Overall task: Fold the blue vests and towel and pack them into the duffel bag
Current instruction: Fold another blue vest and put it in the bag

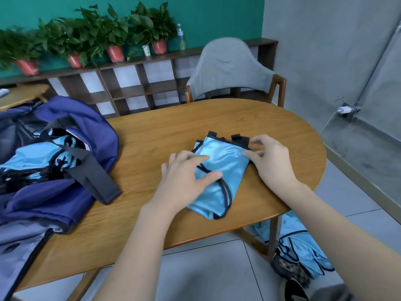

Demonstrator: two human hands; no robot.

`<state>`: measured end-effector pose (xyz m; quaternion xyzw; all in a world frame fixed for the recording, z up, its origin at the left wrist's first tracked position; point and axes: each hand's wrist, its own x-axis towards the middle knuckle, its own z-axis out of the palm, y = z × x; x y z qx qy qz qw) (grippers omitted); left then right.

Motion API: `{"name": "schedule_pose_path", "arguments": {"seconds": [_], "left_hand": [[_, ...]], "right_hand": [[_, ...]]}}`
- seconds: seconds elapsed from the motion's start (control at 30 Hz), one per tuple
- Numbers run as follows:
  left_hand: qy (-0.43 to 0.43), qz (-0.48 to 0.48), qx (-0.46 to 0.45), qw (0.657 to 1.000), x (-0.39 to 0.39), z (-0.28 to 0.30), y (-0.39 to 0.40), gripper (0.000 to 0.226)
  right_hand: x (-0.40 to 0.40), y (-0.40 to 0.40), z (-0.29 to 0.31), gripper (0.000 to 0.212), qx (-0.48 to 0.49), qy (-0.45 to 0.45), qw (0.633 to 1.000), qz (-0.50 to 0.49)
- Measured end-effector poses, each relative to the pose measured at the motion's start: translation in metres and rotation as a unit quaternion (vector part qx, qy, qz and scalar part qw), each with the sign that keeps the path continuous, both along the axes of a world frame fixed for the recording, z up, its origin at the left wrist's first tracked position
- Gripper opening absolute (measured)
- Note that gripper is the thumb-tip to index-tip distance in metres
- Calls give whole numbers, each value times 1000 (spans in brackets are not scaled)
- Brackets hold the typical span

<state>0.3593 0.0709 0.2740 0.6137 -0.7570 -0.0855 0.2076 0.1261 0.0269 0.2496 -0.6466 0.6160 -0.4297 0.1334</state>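
Observation:
A light blue vest [225, 161] with black trim lies folded into a narrow bundle on the wooden table [152, 135]. My left hand [186, 181] rests flat on its left part with fingers spread. My right hand [271, 157] touches the vest's right edge near the black straps, fingers loosely bent. The navy duffel bag [86, 127] sits open at the table's left, with several folded blue vests [39, 157] inside under its black strap [93, 172].
More blue vests [303, 248] lie in a heap on the floor at the lower right, over a checked cloth. A grey chair [230, 68] stands behind the table. A low shelf with potted plants [112, 38] runs along the back wall.

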Motion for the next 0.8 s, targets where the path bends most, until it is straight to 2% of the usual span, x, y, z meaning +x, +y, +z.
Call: {"name": "schedule_pose_path", "arguments": {"seconds": [0.1,0.2,0.3,0.4,0.5,0.6,0.73,0.8], "left_hand": [[54,16,-38,998,27,-11,2,41],[104,19,-31,994,41,-18,9,29],[105,15,-38,994,45,-21,20,18],[101,-8,-41,994,43,-19,38,5],[101,-34,-44,993,44,-20,60,6],[107,-35,-55,992,47,-31,81,14],[121,-87,-122,981,49,-43,97,16],[124,-132,-124,976,48,-45,102,21]], "right_hand": [[4,4,-2,36,-16,0,1000,19],[10,19,-3,33,-28,26,997,65],[20,46,-1,30,-40,65,986,150],[23,73,-5,39,-41,110,963,242],[17,90,-12,58,-39,170,939,296],[7,102,-18,66,-29,153,934,321],[1,112,-27,43,-57,112,935,331],[1,115,-27,32,-54,84,938,331]]}}
